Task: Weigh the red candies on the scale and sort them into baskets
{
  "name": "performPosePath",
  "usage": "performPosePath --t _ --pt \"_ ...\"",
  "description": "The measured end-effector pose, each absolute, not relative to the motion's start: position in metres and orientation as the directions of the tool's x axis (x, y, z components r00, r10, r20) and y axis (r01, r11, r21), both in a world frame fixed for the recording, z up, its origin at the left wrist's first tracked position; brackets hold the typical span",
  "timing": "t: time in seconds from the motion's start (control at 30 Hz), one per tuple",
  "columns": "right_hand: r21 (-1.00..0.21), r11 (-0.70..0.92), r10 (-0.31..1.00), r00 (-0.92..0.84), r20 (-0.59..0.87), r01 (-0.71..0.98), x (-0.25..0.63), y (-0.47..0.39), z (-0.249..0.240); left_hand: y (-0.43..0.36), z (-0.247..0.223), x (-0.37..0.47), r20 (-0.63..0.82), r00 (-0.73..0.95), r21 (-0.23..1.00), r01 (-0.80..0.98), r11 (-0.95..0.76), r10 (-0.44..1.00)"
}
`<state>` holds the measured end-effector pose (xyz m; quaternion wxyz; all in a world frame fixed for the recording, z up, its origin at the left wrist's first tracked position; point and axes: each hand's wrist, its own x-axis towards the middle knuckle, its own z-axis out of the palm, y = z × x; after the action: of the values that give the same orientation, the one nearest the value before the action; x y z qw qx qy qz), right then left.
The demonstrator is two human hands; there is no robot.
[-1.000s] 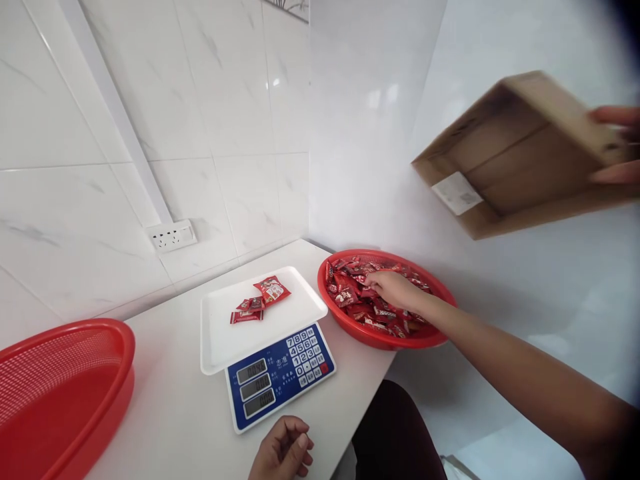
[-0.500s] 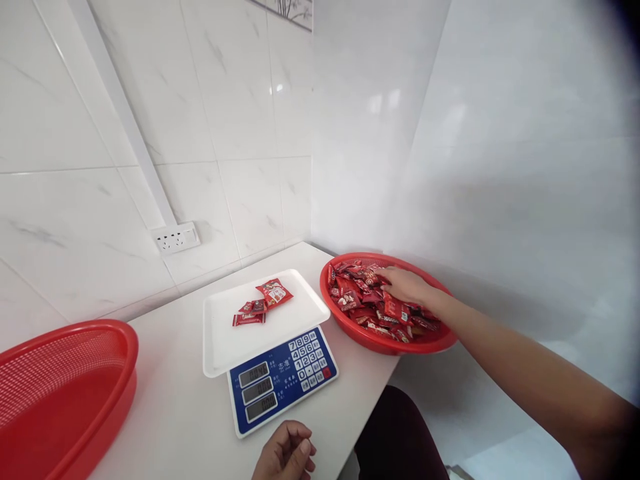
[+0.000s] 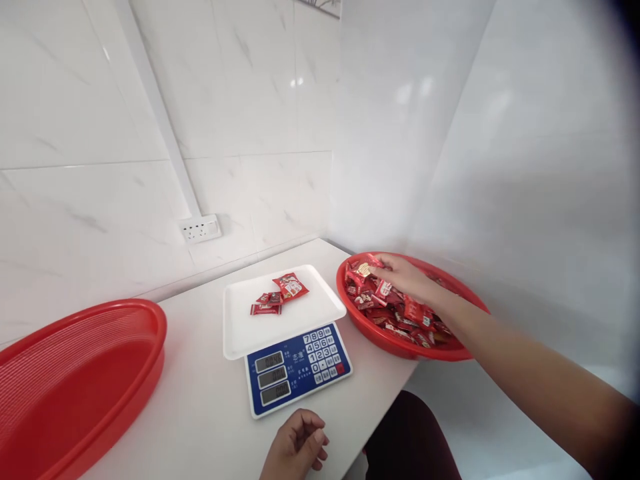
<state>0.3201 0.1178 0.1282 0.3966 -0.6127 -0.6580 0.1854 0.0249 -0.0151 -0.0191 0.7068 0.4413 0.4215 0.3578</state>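
My right hand [image 3: 403, 275] reaches over the right-hand red basket [image 3: 385, 341], which is heaped with small red snack packets [image 3: 400, 313]. Between its thumb and fingers is a red packet with a gold patch [image 3: 365, 269], partly covered by the fingers. Near the table's front edge rests my left hand [image 3: 299, 443], its fingers curled in with nothing visible in them. Just beyond it stands a digital scale [image 3: 300, 367] with a blue keypad panel. On the scale's white tray [image 3: 245, 333] lie one larger red packet [image 3: 291, 287] and a few smaller ones [image 3: 267, 307] touching it.
Another red basket [image 3: 150, 333] stands at the left of the white table [image 3: 200, 387], with its bottom showing. Tiled walls meet behind the table, and a power socket [image 3: 201, 229] is fixed to the back one. My knee [image 3: 410, 440] is beside the front edge.
The view has swung left, so everything sits further right. My right hand has lifted slightly at the heap's far side, and a gold-patched packet now shows at its fingers. My left hand stays curled.
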Motion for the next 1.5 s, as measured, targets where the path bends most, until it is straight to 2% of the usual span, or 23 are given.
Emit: performPosePath --t 0.13,0.23,0.37,0.47,0.6,0.7,0.83,0.97,1.07,1.3,1.5 --pt "-0.801 0.222 0.975 -0.145 0.169 0.557 0.262 0.128 0.126 -0.015 -0.019 0.025 -0.274 0.38 0.925 -0.149 0.35 0.884" --pt "-0.792 0.178 0.971 -0.235 0.045 0.584 0.223 0.14 0.12 -0.015 -0.02 0.024 -0.271 0.377 0.928 -0.141 0.344 0.886" --pt "-0.68 0.219 0.971 -0.222 0.084 0.7 0.197 0.156 0.111 -0.015 -0.02 0.023 -0.272 0.375 0.931 -0.131 0.341 0.886" --pt "-0.673 0.244 0.968 -0.213 0.13 0.698 0.196 0.153 0.114 -0.015 -0.019 0.023 -0.262 0.38 0.931 -0.141 0.335 0.887" --pt "-0.775 0.252 0.96 -0.253 0.123 0.58 0.206 0.117 0.124 -0.019 -0.014 0.022 -0.264 0.403 0.928 -0.142 0.344 0.877" --pt "-0.858 0.194 0.957 -0.282 0.061 0.475 0.211 0.074 0.117 -0.023 -0.008 0.02 -0.246 0.415 0.925 -0.169 0.34 0.876" --pt "-0.935 0.078 0.955 -0.296 -0.029 0.346 0.203 0.019 0.076 -0.029 -0.002 0.02 -0.149 0.519 0.902 -0.278 0.331 0.842" --pt "-0.967 0.086 0.983 -0.177 0.043 0.24 0.18 -0.018 0.025 -0.033 0.003 0.023 -0.117 0.619 0.878 -0.302 0.372 0.777" --pt "-0.964 0.109 0.989 -0.128 0.079 0.242 0.167 -0.029 0.005 -0.032 0.006 0.024 -0.177 0.585 0.895 -0.239 0.376 0.792" --pt "-0.986 -0.029 0.972 -0.226 -0.067 0.165 0.17 -0.024 0.009 -0.028 0.001 0.026 -0.213 0.463 0.931 -0.171 0.322 0.861" --pt "-0.98 -0.196 0.914 -0.359 -0.191 0.023 0.17 -0.023 0.008 -0.026 0.001 0.026 -0.251 0.357 0.91 -0.23 0.345 0.9"
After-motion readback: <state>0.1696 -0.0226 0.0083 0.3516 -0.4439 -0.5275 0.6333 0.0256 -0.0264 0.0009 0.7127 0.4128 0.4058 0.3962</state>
